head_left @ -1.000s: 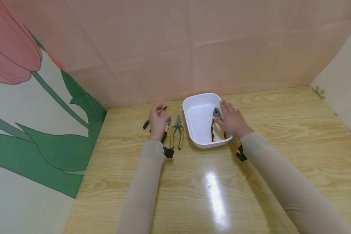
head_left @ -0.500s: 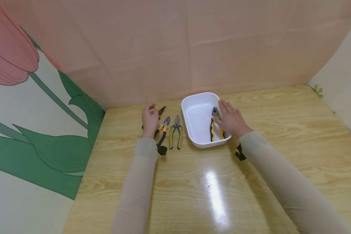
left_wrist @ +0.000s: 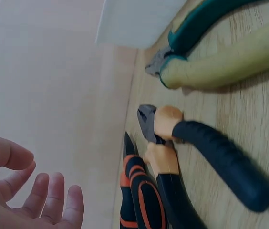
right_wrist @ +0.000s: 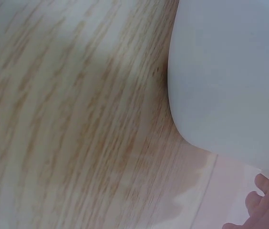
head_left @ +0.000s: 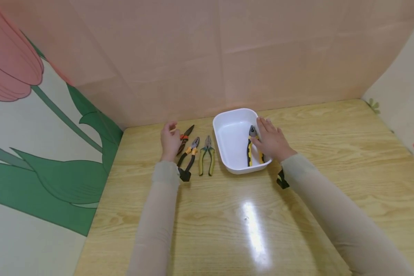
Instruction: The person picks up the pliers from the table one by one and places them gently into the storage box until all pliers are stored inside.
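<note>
My left hand (head_left: 170, 142) hovers with loosely bent fingers and nothing in them, just left of the long-nosed pliers (head_left: 184, 141) with black and red-orange handles. To their right lie combination pliers (head_left: 193, 148) with black and light-orange handles, then pliers (head_left: 202, 156) with yellow-green handles. In the left wrist view the thumb and fingers (left_wrist: 54, 198) are apart from all three tools. My right hand (head_left: 275, 142) rests with straight fingers on the right rim of a white plastic tray (head_left: 229, 143). Inside it, partly covered by that hand, are black-and-yellow pliers (head_left: 250, 153).
The wooden table (head_left: 220, 226) meets a wall covered in pinkish sheeting (head_left: 179, 69) just behind the tray. A wall with painted tulips (head_left: 62, 165) borders the left side, and a pale wall (head_left: 403, 88) the right.
My left hand has moved left, away from the tray, uncovering the long-nosed and the orange-handled pliers. My right hand stays on the tray's rim.
</note>
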A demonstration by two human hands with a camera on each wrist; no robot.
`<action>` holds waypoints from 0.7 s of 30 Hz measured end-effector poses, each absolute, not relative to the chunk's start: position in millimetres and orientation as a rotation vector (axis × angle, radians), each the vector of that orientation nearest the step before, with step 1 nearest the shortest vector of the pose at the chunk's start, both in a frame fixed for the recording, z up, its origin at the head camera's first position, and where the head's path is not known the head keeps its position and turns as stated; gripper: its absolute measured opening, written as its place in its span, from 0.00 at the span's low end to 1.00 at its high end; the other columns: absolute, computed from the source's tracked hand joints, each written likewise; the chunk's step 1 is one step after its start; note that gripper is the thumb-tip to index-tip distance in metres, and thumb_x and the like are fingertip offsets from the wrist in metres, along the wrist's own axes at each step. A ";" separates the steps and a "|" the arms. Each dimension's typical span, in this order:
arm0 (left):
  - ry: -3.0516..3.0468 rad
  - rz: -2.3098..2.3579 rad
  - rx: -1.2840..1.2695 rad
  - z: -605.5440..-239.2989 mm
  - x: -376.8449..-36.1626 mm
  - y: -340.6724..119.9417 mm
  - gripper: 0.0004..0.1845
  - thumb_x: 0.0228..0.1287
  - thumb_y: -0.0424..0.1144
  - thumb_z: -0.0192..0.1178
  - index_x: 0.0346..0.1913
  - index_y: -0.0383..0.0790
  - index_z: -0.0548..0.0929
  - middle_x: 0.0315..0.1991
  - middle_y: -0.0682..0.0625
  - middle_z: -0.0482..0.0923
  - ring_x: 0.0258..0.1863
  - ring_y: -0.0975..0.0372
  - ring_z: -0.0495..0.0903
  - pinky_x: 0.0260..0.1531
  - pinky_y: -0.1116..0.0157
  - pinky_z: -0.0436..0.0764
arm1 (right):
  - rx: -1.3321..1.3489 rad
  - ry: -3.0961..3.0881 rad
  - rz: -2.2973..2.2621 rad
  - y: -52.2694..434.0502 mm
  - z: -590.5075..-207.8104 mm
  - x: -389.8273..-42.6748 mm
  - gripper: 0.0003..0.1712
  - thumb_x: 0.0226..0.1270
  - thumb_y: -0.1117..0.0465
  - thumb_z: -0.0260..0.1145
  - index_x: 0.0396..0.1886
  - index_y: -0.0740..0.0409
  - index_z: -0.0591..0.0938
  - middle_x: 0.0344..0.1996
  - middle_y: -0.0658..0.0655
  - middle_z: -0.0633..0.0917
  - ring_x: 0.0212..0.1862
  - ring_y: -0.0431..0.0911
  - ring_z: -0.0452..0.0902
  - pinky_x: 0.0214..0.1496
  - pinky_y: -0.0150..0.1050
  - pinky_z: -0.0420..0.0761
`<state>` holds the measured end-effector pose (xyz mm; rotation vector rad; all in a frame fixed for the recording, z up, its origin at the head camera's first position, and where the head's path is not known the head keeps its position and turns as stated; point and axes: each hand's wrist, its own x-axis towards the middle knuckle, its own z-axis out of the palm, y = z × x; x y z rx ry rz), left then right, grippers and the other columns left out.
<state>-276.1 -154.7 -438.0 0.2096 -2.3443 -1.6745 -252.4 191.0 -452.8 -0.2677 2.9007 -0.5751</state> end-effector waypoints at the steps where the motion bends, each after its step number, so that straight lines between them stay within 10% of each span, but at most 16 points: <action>1: -2.350 -1.671 0.220 -438.3 -276.3 -156.4 0.19 0.71 0.26 0.50 0.62 0.31 0.76 0.63 0.33 0.71 0.57 0.45 0.77 0.55 0.53 0.80 | -0.267 2.898 -0.575 190.9 -452.6 -252.3 0.49 0.80 0.43 0.50 0.81 0.60 0.34 0.81 0.64 0.37 0.80 0.60 0.27 0.76 0.69 0.37; 21: -2.502 -1.569 0.250 -442.4 -278.1 -185.8 0.21 0.71 0.28 0.50 0.65 0.29 0.74 0.65 0.36 0.72 0.62 0.45 0.75 0.60 0.52 0.78 | -0.337 2.936 -0.594 189.5 -452.7 -248.8 0.48 0.81 0.45 0.50 0.81 0.64 0.37 0.81 0.67 0.41 0.80 0.63 0.31 0.75 0.70 0.40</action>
